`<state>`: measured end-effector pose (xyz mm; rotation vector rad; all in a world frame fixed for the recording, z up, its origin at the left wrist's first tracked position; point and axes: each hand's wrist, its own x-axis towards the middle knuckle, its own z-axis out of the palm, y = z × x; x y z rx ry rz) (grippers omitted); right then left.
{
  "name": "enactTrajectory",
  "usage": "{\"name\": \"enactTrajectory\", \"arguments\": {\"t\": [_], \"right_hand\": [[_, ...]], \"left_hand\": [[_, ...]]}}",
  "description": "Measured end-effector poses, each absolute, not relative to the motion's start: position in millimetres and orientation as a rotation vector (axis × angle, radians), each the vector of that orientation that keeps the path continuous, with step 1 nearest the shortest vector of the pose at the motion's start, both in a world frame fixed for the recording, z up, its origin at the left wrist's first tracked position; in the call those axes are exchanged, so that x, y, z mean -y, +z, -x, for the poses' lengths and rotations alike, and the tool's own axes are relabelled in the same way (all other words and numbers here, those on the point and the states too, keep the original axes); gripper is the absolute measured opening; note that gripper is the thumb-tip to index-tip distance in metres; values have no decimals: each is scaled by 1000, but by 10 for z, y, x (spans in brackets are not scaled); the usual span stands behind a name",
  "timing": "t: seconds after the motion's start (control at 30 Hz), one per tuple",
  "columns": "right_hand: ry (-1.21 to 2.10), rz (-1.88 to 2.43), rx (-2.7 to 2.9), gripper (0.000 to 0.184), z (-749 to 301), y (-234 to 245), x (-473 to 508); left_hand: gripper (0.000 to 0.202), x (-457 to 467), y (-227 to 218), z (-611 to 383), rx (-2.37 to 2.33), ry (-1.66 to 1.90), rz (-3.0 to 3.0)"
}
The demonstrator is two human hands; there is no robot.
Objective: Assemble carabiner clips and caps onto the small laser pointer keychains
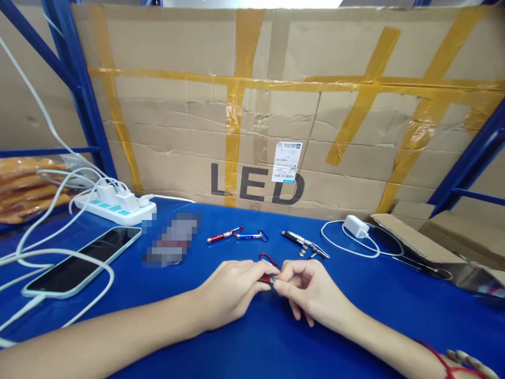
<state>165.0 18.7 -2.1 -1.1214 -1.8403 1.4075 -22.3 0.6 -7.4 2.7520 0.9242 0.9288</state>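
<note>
My left hand [231,292] is closed around a small red keychain flashlight [265,278], most of which its fingers hide. Thumb and forefinger of my right hand [311,287] pinch the silvery end of the same flashlight, while the other fingers curl below. A red carabiner clip [269,257] shows just behind the fingertips. Beyond the hands lie another red flashlight [221,236] and a blue flashlight [249,236], each with a clip. To their right is a black-and-silver one [295,239], with small round metal pieces [303,250] like button cells beside it.
At left, a phone [84,263] lies among white cables near a power strip [118,208]. A blurred-out patch [173,239] covers something. A white charger [356,226], tweezers [437,273] and an open cardboard box [426,237] are at right. A large taped carton [177,131] stands behind the blue table [252,347].
</note>
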Motion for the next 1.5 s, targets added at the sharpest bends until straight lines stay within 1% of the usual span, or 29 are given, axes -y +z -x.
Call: {"name": "enactTrajectory", "arguments": {"t": [0.17, 0.3, 0.37, 0.5, 0.57, 0.73, 0.9, 1.07, 1.2, 1.27, 1.33, 1.4, 1.47, 1.5], "right_hand": [[1554, 1062, 1797, 43, -1670, 7, -216], [1578, 1061, 1794, 43, -1690, 13, -240], [1534, 1097, 1805, 42, -1697, 29, -246], [1280, 1123, 1805, 35, -1717, 76, -251], [1232, 1100, 1836, 34, -1737, 91, -260], [1422, 1071, 1865, 31, -1799, 83, -302], [1607, 1087, 1909, 29, -1826, 47, -289], [1650, 1062, 1924, 28, -1813, 8, -244], [1637, 1054, 1911, 27, -1805, -5, -238], [1634, 1069, 1900, 27, -1797, -8, -238], [1619, 1097, 1873, 27, -1781, -10, -233], [1590, 1132, 1839, 30, -1762, -12, -226], [1514, 1146, 1812, 32, -1753, -16, -226], [1419, 1117, 1814, 32, -1757, -18, -232]], "left_hand": [[22, -2, -16, 201, -917, 866, -2659], [20, 2, -3, 183, -950, 864, -2576], [18, 5, -4, 177, -995, 859, -2552], [15, 4, -5, 159, -1097, 767, -2568], [13, -1, -11, 151, -1110, 732, -2600], [7, -12, -43, 151, -1038, 778, -2714], [13, 23, -46, 152, -826, 745, -2871], [14, 48, -55, 163, -710, 686, -3017], [12, 47, -50, 172, -678, 726, -3034], [16, 48, -40, 168, -658, 720, -3006], [20, 47, -33, 154, -716, 764, -2895], [17, 42, -31, 134, -828, 830, -2762], [14, 35, -31, 114, -919, 859, -2670], [14, 31, -32, 107, -951, 856, -2633]]}}
